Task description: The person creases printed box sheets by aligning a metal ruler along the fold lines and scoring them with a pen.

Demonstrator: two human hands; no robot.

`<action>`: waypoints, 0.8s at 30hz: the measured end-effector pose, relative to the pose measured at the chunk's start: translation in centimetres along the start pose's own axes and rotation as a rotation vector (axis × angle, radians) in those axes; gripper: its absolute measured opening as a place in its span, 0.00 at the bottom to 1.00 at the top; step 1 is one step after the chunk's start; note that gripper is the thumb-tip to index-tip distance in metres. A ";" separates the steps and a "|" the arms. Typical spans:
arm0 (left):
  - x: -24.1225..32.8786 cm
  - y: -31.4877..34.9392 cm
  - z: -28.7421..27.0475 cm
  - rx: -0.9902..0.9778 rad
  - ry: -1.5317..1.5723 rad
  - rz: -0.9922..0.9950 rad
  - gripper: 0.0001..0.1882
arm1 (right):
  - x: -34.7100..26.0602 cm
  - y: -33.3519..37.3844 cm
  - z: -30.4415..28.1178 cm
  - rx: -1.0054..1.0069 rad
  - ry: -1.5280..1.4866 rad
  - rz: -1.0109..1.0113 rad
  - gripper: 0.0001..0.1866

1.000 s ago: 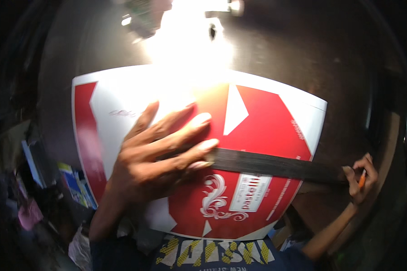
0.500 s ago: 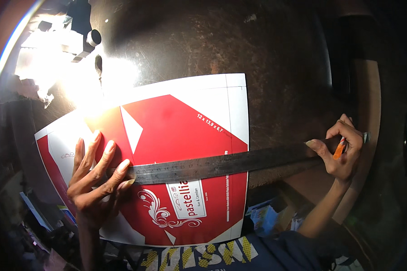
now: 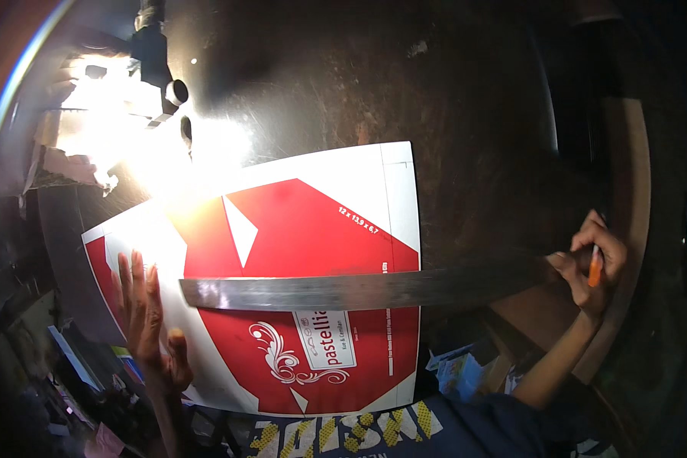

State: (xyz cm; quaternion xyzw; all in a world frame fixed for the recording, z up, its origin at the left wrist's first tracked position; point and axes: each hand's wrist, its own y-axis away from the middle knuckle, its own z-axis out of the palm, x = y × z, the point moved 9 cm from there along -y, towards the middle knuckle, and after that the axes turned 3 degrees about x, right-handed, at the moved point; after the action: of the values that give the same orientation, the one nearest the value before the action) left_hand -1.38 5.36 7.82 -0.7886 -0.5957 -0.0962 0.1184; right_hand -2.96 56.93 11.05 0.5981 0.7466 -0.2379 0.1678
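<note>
A printed red and white card sheet (image 3: 343, 252) lies on the dark table, its right part marked with thin lines. Across its middle runs a long steel ruler (image 3: 320, 292), whose far right end reaches my right hand (image 3: 597, 263). That hand is closed around a slim orange-and-white tool (image 3: 594, 273), its exact kind unclear, with the thumb against the ruler's end. My left hand (image 3: 149, 324) is at the sheet's left side, fingers stretched out and apart from the ruler. Whether its fingertips press on the card cannot be told.
A very bright lamp (image 3: 114, 99) on a dark stand glares at the upper left, washing out the sheet's corner. Below the table's near edge are blue papers (image 3: 458, 374) and clutter on the left. A brown board edge (image 3: 635, 191) stands at the far right.
My left hand has let go of the ruler and drawn back toward me. The ruler's left end now shows uncovered. My right hand has moved slightly toward the right.
</note>
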 end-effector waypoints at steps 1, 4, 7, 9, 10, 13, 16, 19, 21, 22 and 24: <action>-0.4 0.8 0.1 -0.069 -0.065 -0.021 0.41 | 0.2 -0.1 -0.7 -0.004 0.002 0.050 0.18; -1.5 0.1 1.5 -0.075 -0.229 0.006 0.45 | 1.1 0.1 -2.0 0.106 -0.035 0.223 0.15; -4.0 -4.3 1.7 -0.012 -0.203 -0.002 0.36 | 0.1 -1.1 -0.8 0.135 -0.062 0.227 0.17; -4.4 -7.6 0.3 0.052 -0.172 0.022 0.32 | 0.0 -2.1 0.2 0.095 -0.098 0.191 0.18; -4.8 -8.4 -0.2 0.085 -0.132 0.024 0.30 | 0.1 -2.4 0.3 0.051 -0.113 0.175 0.19; -4.8 -9.4 -2.0 0.273 0.102 -0.042 0.26 | -1.5 -3.2 0.9 -0.032 -0.022 -0.012 0.23; -3.3 -7.6 -2.9 0.324 0.210 -0.093 0.24 | -2.1 -3.3 1.5 -0.082 0.050 -0.107 0.28; -0.4 -4.4 -1.0 0.193 0.215 0.098 0.20 | -2.4 -2.8 2.1 -0.031 0.174 -0.154 0.28; 2.7 -3.9 -0.2 0.115 0.212 0.164 0.19 | -1.5 -2.9 2.4 -0.056 0.152 -0.078 0.27; 3.0 -3.5 0.8 0.048 0.252 0.161 0.21 | -1.6 -2.9 2.5 -0.048 0.158 -0.066 0.27; 3.3 -3.4 1.1 0.035 0.285 0.180 0.21 | -1.4 -2.9 2.5 -0.042 0.141 -0.073 0.26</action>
State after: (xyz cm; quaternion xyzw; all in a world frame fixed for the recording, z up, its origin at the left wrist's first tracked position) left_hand -3.77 9.65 8.00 -0.8150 -0.5014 -0.1856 0.2233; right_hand -5.52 53.95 10.20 0.5820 0.7828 -0.1858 0.1186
